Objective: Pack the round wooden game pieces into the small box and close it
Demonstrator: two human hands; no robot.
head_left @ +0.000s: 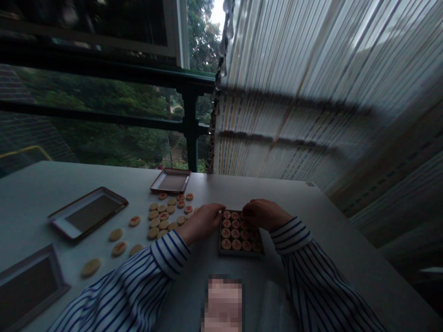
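Observation:
A small dark-rimmed box (pixel 242 253) on the white table holds rows of round wooden pieces (pixel 236 234) with red characters. My left hand (pixel 204 222) is at the box's far left corner, its fingers drawn together by the rim; whether they grip it is hidden. Over the box's far right part lies my right hand (pixel 265 213), fingers curled down and partly covering pieces there; what they hold, if anything, cannot be seen. Left of my left hand, many loose round pieces (pixel 154 222) lie spread out, some blank side up, some showing red marks.
A shallow tray (pixel 170 190) stands at the table's far edge, another tray (pixel 74 237) at the left, and a third (pixel 64 288) at the near left. Behind the white table (pixel 284 196) are a window railing and a striped string curtain (pixel 263 115).

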